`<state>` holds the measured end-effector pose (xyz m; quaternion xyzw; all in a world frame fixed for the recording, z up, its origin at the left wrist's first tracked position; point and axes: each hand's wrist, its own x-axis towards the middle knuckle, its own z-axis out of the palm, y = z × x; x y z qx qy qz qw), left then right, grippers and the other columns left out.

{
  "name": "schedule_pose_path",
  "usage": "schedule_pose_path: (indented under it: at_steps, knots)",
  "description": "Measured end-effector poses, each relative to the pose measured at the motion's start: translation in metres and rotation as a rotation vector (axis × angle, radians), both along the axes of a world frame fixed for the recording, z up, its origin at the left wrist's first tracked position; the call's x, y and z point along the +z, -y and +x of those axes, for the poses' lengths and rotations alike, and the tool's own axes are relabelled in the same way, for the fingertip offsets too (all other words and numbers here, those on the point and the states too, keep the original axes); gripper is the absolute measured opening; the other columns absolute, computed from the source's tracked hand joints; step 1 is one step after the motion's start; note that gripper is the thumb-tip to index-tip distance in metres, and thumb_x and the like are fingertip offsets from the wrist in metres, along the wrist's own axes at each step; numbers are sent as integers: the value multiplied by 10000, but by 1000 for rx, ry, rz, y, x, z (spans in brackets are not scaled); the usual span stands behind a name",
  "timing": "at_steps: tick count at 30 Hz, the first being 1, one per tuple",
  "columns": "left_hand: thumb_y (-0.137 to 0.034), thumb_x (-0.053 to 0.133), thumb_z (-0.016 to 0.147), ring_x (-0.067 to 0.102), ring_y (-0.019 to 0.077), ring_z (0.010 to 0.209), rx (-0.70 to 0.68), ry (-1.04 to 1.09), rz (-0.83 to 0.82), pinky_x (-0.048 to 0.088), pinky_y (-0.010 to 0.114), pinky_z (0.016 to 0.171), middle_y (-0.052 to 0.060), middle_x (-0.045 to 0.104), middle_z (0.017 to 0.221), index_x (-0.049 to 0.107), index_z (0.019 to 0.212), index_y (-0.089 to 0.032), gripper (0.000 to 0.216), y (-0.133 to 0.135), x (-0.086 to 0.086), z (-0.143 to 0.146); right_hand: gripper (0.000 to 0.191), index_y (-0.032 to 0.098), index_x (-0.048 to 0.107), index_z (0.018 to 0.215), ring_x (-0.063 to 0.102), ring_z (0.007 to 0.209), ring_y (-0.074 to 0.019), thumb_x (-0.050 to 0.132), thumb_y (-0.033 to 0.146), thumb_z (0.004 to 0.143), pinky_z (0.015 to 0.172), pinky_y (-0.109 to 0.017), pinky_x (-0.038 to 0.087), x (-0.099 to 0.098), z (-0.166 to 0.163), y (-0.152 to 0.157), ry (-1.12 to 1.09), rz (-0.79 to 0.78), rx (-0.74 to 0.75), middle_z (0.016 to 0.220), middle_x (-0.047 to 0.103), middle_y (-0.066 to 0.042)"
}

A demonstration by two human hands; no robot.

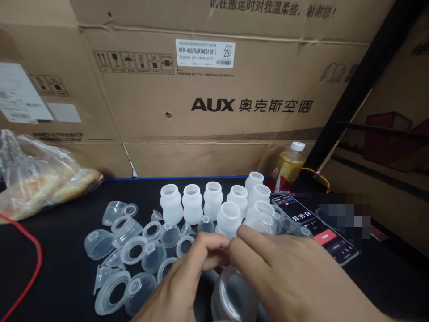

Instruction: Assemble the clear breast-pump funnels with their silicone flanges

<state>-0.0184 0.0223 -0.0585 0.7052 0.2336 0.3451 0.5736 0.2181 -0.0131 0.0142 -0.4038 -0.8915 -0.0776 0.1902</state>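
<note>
In front of me, a small translucent bottle (234,295) is tilted with its rounded base toward me. Wrapped over its right side and far end is my right hand (288,268), fingers closed. My left hand (187,277) curls around the far end from the left, its fingertips meeting those of the right hand. The bottle's mouth and whatever the fingertips pinch are hidden. Close beyond the hands stand several white waisted bottles (192,205) with open mouths. Clear plastic domed caps (153,256) and ring collars (133,250) lie scattered left of my left hand.
A phone (311,223) with a running timer lies at right, near a drink bottle (290,167). Bagged bread (50,179) sits at left, above a red cable (36,255). A large cardboard box (150,103) walls off the back of the black table (60,277).
</note>
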Motion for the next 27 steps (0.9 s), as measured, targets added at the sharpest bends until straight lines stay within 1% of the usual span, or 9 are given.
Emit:
schedule_pose_path:
  at_steps: [2, 6, 9, 11, 14, 16, 19, 21, 27]
  knots:
    - [-466, 1017, 892, 785, 304, 1407, -26, 33, 30, 589, 349, 1203, 58, 775, 1530, 619, 1545, -399, 768, -1, -4, -1, 201, 272, 641, 1165, 750, 620, -190, 767, 318, 1015, 466, -346, 367, 0, 4, 1, -43, 20, 2, 971, 788, 37]
    - [-379, 1025, 824, 773, 277, 1398, 38, -94, -75, 561, 308, 1175, 6, 783, 1461, 661, 1460, -418, 733, 3, 4, -2, 229, 342, 623, 1321, 594, 438, -149, 579, 518, 1182, 431, -402, 102, 0, 13, 1, -84, -26, 77, 958, 685, 54]
    - [-265, 965, 794, 789, 252, 1367, 47, -144, -104, 554, 290, 1171, -10, 793, 1421, 663, 1426, -408, 714, 7, 15, 0, 195, 378, 689, 1322, 608, 492, -137, 535, 402, 1206, 442, -383, 72, 0, 15, 0, -1, -95, 120, 992, 653, 37]
    - [-206, 954, 778, 795, 248, 1357, 84, -167, -90, 555, 283, 1164, -14, 803, 1400, 680, 1391, -393, 697, 8, 22, 3, 127, 325, 728, 1187, 612, 491, -126, 691, 442, 1154, 430, -388, 96, -1, 13, 0, 19, -42, 98, 982, 674, 44]
    - [-262, 1018, 762, 772, 277, 1410, 138, -187, -111, 547, 289, 1188, 5, 807, 1435, 715, 1379, -371, 696, 10, 27, 7, 457, 263, 749, 1168, 657, 502, -132, 918, 638, 969, 396, -391, 247, -2, 8, 0, -14, 8, 50, 992, 750, 52]
    - [-404, 1041, 789, 764, 311, 1430, 132, -148, -151, 548, 326, 1214, 41, 807, 1466, 706, 1425, -348, 721, 11, 26, 8, 489, 232, 749, 1234, 737, 584, -159, 785, 689, 1063, 421, -379, 360, -3, 5, 1, -25, -10, 37, 997, 800, 30]
    - [-600, 1015, 831, 742, 332, 1467, 110, -114, -168, 520, 362, 1263, 72, 773, 1533, 678, 1497, -338, 791, 11, 18, 5, 448, 230, 711, 1115, 710, 586, -176, 468, 587, 1233, 477, -375, 394, -3, 1, 3, -21, 24, 12, 909, 799, 6]
    - [-652, 1004, 840, 723, 323, 1490, 87, -113, -155, 499, 352, 1283, 64, 745, 1567, 671, 1522, -361, 813, 8, 12, 1, 399, 228, 686, 1079, 667, 573, -173, 461, 518, 1237, 506, -350, 380, -2, -2, 3, -8, 79, -4, 859, 777, -3]
    - [-310, 1013, 803, 782, 239, 1389, 26, -59, -60, 547, 263, 1187, -18, 791, 1463, 664, 1456, -434, 751, 3, 12, -1, 432, 193, 714, 1074, 662, 639, -193, 515, 555, 1198, 604, -278, 415, 9, -13, -4, 91, 176, -64, 770, 723, -44]
